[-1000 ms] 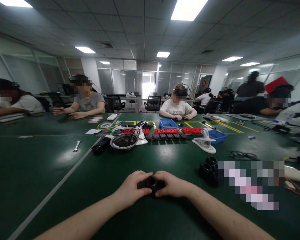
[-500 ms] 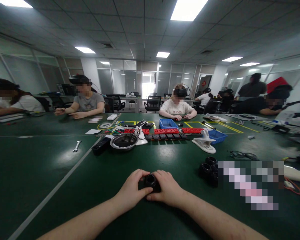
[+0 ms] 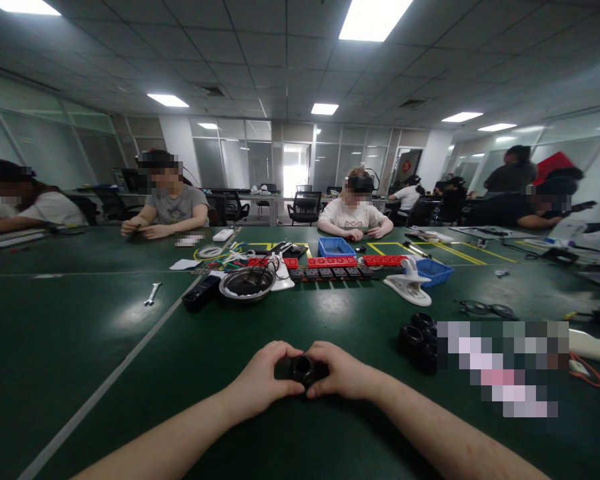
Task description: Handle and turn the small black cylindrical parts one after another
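A small black round part (image 3: 304,367) with a hole in its top stands on the green table in front of me. My left hand (image 3: 267,373) grips it from the left, with thumb at the near side and fingertips at the far side. From the right, my right hand (image 3: 340,371) holds the same part between thumb and fingers. Several similar black parts (image 3: 420,340) are grouped to the right of my hands, partly covered by a blurred patch.
Farther off are a metal bowl (image 3: 247,283), a black device (image 3: 203,291), red socket strips (image 3: 333,262), a blue tray (image 3: 336,247) and a white clamp stand (image 3: 409,290). A wrench (image 3: 153,294) lies left, glasses (image 3: 487,309) right. People sit across the table.
The fingers of my right hand have drawn back slightly to the right and curled more around the black part. My left hand has barely moved.
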The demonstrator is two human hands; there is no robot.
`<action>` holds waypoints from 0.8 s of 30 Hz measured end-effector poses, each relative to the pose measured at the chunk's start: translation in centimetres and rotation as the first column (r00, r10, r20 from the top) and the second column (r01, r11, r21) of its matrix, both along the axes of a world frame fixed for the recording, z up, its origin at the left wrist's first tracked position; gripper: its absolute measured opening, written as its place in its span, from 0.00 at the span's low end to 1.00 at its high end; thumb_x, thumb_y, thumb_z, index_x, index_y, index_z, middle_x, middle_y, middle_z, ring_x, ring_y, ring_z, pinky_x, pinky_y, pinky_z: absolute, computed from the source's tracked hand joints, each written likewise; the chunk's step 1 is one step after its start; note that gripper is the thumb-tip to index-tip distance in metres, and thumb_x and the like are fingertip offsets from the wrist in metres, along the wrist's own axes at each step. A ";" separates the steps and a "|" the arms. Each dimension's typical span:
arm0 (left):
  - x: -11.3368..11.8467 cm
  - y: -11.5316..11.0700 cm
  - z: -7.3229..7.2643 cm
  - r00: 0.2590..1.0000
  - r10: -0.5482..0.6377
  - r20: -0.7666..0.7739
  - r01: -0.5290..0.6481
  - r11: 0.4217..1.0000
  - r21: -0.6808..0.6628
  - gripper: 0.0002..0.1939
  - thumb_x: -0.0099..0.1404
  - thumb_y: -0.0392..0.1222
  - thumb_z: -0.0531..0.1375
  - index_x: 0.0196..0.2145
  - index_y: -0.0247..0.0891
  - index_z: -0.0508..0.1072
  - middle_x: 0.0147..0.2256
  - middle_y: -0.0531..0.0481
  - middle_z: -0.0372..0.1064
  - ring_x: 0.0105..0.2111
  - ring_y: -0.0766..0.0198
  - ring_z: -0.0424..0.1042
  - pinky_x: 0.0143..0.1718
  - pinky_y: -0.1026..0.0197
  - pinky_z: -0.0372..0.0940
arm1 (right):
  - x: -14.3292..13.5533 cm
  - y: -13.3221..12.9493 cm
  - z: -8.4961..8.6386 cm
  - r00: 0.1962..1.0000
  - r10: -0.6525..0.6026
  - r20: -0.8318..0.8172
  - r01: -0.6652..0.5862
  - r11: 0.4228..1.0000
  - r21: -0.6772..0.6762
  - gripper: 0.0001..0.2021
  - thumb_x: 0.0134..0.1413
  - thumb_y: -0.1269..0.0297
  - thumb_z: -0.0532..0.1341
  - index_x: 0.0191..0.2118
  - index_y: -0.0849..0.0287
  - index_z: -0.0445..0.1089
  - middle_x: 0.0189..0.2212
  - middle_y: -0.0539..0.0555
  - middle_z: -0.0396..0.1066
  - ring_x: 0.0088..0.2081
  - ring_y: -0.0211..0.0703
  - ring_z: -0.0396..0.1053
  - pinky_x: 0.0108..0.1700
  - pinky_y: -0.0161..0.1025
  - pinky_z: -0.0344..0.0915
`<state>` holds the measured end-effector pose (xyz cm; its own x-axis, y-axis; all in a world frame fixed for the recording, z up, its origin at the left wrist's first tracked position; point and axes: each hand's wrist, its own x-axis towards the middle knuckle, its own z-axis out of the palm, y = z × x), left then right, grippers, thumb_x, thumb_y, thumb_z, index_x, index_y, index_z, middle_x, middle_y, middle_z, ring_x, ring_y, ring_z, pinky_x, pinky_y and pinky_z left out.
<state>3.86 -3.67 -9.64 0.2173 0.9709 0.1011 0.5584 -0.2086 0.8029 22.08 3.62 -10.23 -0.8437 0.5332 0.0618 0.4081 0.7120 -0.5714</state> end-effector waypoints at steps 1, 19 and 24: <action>0.3 -0.1 -0.2 0.999 0.044 -0.008 -0.044 0.999 0.001 0.17 0.47 0.39 0.65 0.37 0.39 0.69 0.36 0.51 0.64 0.38 0.58 0.63 0.37 0.61 0.57 | -0.2 -0.4 -0.2 0.998 -0.063 0.003 0.063 0.997 0.036 0.19 0.32 0.56 0.70 0.32 0.60 0.67 0.30 0.48 0.62 0.33 0.41 0.60 0.32 0.33 0.56; 0.5 -0.6 0.7 0.999 0.016 -0.039 -0.017 1.000 -0.015 0.18 0.49 0.37 0.63 0.40 0.40 0.68 0.39 0.50 0.65 0.39 0.58 0.63 0.37 0.61 0.58 | 0.2 -0.1 -0.1 1.000 -0.024 -0.007 0.024 1.000 0.011 0.18 0.32 0.57 0.70 0.31 0.59 0.68 0.29 0.47 0.63 0.33 0.40 0.62 0.32 0.33 0.57; 1.6 -1.2 0.0 0.984 0.171 -0.051 -0.170 0.985 0.032 0.14 0.48 0.37 0.63 0.35 0.38 0.67 0.36 0.50 0.64 0.38 0.57 0.63 0.39 0.60 0.58 | -1.0 -2.0 -0.3 0.967 -0.241 0.085 0.210 0.938 0.276 0.22 0.32 0.45 0.65 0.27 0.60 0.65 0.26 0.51 0.65 0.28 0.42 0.62 0.29 0.36 0.56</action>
<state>5.51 -4.89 -9.64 0.0547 0.9912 0.1207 0.6293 -0.1281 0.7666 21.06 1.61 -10.49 -0.7130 0.6881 0.1347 0.6271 0.7118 -0.3162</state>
